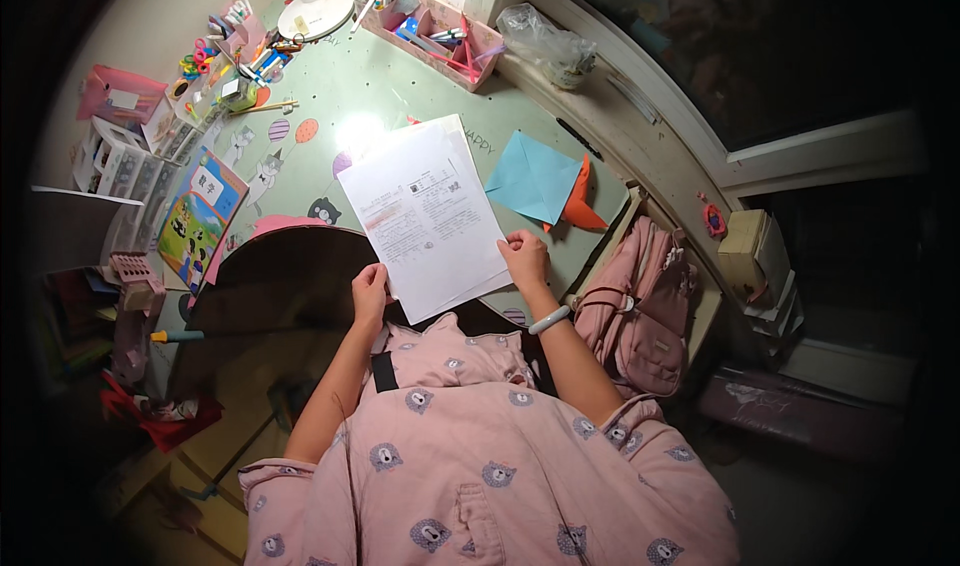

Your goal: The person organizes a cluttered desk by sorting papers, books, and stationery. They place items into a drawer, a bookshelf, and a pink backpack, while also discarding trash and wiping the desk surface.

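Several loose printed paper sheets [427, 221] form a slightly fanned stack, tilted over the desk's curved front edge. Their lower left edge is pinched between the thumb and fingers of my left hand [370, 294]. My right hand [526, 260], with a pale bangle at the wrist, grips the right edge. The top sheet bears print and small pictures, with one passage highlighted. To the right of the stack lies a blue folded paper square [529, 178], partly covering an orange folded paper piece [581, 202].
A white lamp base [316, 16] and a pink pen organizer [435, 37] stand at the back. Along the left are a textbook [201, 217] and clear drawers [139, 183]. A pink backpack [637, 311] sits right of the desk, below the window sill [637, 115].
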### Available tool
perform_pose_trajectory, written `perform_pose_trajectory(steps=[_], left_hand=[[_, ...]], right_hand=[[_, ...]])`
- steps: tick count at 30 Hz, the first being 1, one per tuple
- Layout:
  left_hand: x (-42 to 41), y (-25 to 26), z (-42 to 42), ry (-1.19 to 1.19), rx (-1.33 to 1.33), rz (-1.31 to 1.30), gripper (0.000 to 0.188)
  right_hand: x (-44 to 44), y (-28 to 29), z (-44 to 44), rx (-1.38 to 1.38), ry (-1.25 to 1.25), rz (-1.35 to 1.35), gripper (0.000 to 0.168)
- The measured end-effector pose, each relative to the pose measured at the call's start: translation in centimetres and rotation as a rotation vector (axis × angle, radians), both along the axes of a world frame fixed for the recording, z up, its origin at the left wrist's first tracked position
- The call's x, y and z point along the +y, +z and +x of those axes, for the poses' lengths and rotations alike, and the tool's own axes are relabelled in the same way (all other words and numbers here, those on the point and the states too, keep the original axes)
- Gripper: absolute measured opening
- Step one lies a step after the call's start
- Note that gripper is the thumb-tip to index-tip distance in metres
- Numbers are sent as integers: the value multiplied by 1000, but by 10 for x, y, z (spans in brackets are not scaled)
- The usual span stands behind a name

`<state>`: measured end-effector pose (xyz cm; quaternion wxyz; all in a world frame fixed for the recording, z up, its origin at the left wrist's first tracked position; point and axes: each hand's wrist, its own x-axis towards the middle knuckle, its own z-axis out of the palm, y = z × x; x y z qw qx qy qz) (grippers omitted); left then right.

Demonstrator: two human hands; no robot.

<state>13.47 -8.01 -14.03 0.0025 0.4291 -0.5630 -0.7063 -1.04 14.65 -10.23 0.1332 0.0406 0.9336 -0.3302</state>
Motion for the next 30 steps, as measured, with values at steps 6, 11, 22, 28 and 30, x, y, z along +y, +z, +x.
perform_pose_trajectory(steps=[6,11,22,28,30], left_hand=[[1,2,3,20,-12,103,23],[4,5,3,47,-11,152,23],[5,-8,5,54,87,163,22],[9,1,1,145,139,96,26],[10,3,1,148,125,116,27]], right_hand=[[2,-2,5,77,55,-16,22],[8,-8,8,93,95,-143,19],[12,3,26,326,49,-186,16],[16,21,27,700,177,79,19],[18,20,29,604,174,107,18]])
